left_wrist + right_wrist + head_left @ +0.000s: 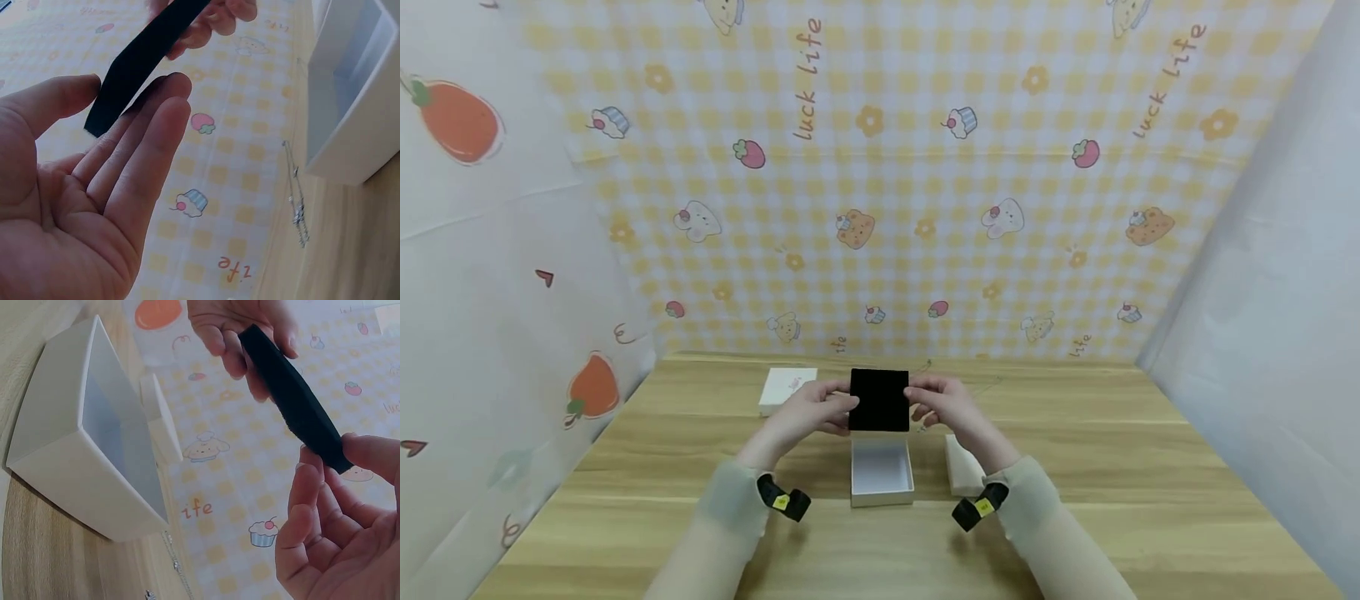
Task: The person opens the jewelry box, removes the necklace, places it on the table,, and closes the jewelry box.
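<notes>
A square black foam pad [879,401] is held up by both hands above the table. My left hand [822,407] pinches its left edge between thumb and fingers. At the opposite edge, my right hand [942,402] pinches it the same way. Seen edge-on in the right wrist view, the black pad [297,400] is thick and slightly bent. Just below and nearer to me sits an open white box base [882,475], its inside bare. Silver chains lie on the table behind the hands; one chain [295,203] shows in the left wrist view.
A white lid with pink print [786,385] lies at the back left, partly behind my left hand. Beside my right wrist is a white pouch-like or box-like piece [962,467]. A patterned cloth [880,250] hangs behind the wooden table [1112,467].
</notes>
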A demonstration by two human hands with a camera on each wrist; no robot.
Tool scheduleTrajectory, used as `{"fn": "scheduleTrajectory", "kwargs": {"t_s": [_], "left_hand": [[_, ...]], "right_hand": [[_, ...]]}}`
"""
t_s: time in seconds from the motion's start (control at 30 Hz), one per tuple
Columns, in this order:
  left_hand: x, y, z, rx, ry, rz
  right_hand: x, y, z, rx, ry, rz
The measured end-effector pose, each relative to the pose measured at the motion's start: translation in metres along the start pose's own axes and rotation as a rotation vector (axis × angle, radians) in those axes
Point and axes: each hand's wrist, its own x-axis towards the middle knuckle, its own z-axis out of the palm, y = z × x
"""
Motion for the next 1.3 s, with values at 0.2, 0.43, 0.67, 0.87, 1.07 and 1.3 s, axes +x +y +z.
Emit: {"fn": "scheduleTrajectory", "kwargs": {"t_s": [0.2,0.43,0.67,0.87,1.07,1.3], "left_hand": [[-0.0036,0.0059,-0.0061,0.001,0.044,0.004],[-0.0050,0.0076,-0.0060,0.028,0.069,-0.027],[-0.0035,0.0057,-0.0060,0.030,0.100,-0.049],[-0.0026,0.0052,-0.0051,0.029,0.108,-0.071],[-0.0001,0.0014,-0.0021,0.041,0.117,-0.074],[0.0019,-0.0022,0.0008,0.055,0.115,-0.065]], "right_hand": [[0.0001,-0.0018,0.0002,-0.012,-0.005,-0.003],[-0.0027,-0.0016,-0.0015,-0.023,-0.001,0.006],[-0.0019,-0.0005,-0.0014,-0.063,0.007,0.005],[-0.0022,-0.0030,0.0000,-0.077,-0.008,0.007],[-0.0010,-0.0011,0.0012,-0.103,-0.001,0.006],[-0.0036,0.0019,0.0013,-0.158,-0.005,0.005]]}}
